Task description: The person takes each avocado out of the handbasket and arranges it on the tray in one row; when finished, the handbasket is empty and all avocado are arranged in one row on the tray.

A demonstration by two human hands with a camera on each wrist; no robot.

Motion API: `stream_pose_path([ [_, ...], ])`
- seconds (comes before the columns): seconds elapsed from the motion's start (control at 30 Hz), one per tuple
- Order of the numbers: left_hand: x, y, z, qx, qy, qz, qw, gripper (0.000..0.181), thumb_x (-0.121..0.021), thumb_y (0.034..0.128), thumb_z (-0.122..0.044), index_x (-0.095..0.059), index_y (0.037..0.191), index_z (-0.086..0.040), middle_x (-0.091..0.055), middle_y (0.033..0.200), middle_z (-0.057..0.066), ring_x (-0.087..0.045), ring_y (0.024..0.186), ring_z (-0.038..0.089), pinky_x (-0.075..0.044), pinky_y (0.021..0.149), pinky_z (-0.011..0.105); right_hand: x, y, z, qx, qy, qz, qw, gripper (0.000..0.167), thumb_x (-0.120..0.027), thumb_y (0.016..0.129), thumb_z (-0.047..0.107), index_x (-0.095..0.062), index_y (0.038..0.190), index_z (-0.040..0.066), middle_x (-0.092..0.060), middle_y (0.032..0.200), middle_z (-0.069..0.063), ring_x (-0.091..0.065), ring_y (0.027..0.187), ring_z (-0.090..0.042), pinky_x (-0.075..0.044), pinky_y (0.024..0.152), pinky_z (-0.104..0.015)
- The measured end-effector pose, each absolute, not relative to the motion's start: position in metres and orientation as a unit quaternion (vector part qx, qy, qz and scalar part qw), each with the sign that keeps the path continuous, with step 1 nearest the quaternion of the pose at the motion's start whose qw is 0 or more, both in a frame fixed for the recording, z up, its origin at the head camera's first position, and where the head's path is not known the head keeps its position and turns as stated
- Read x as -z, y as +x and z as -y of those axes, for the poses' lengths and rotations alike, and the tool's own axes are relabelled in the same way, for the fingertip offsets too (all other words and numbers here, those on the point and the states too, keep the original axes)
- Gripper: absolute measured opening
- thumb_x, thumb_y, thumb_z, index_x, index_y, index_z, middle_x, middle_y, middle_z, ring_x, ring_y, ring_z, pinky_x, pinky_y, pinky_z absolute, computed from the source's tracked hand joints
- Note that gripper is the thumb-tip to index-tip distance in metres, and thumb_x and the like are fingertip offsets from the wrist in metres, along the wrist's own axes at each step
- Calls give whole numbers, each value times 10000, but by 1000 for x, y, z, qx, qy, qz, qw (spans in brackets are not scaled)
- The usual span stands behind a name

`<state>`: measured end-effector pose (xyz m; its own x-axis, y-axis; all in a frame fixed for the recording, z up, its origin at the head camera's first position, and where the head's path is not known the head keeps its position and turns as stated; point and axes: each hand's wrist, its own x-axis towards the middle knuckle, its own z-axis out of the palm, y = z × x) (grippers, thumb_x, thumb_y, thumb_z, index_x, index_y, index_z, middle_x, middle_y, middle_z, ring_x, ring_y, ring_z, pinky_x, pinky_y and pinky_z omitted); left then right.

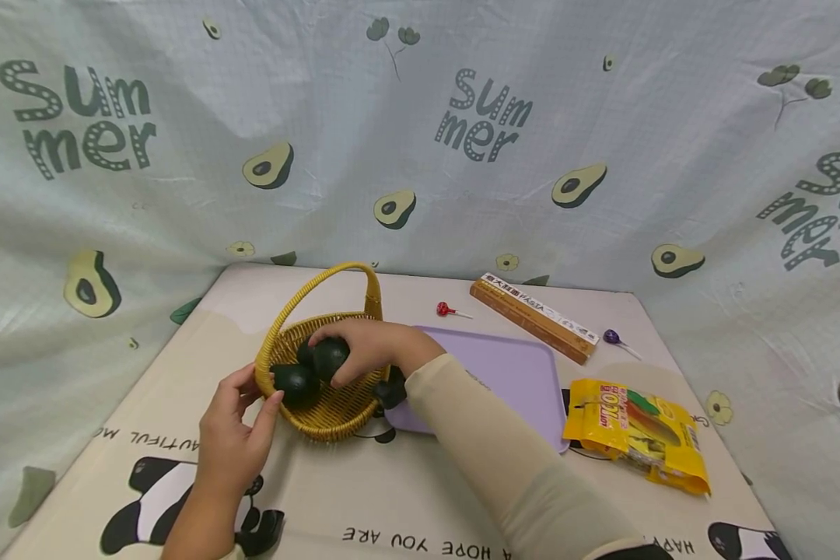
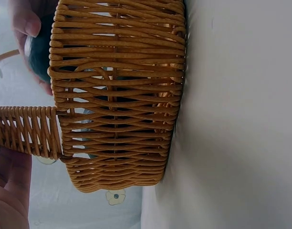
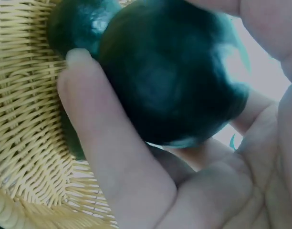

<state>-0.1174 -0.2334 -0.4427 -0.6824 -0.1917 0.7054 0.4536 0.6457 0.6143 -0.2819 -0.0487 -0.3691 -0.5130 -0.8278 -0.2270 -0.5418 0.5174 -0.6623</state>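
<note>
A yellow wicker basket [image 1: 336, 420] with a tall arched handle stands on the left part of the table. My right hand [image 1: 371, 350] reaches over its rim and grips a dark green avocado [image 1: 331, 358], thumb and fingers around it. In the right wrist view that avocado [image 3: 170, 71] fills the middle, with another one [image 3: 79, 28] behind it in the basket. One more avocado [image 1: 296, 385] lies by the basket's left side. My left hand [image 1: 238, 428] holds the basket at the foot of its handle [image 2: 26, 131]; the handle partly hides the fingers in the left wrist view.
Right of the basket lies a light purple tray [image 1: 511, 373], partly under my right forearm. Beyond it are a red lollipop [image 1: 444, 309], a long pasta box [image 1: 532, 315] and a purple lollipop [image 1: 612, 337]. A yellow mango snack bag [image 1: 637, 432] lies at the right.
</note>
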Motion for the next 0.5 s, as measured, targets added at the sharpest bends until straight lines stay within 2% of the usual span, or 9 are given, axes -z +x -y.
stream_pose_path([
  [0.27, 443, -117, 234, 411, -56, 832, 368, 579, -762, 841, 122, -518, 1363, 61, -646, 1225, 190, -518, 1134, -100, -412, 1017, 20, 368, -280, 40, 256, -394, -853, 228, 658, -885, 766, 395, -611, 1347, 254, -577, 1371, 54, -564, 1137, -97, -543, 947, -261],
  [0.5, 443, -118, 234, 408, -55, 834, 367, 577, -766, 841, 114, -522, 1362, 59, -643, 1223, 198, -511, 1139, -105, -415, 1018, 22, 370, -277, 33, 253, -398, -862, 185, 715, -868, 774, 451, -597, 1396, 225, -578, 1407, 57, -543, 1202, -94, -515, 1038, -295],
])
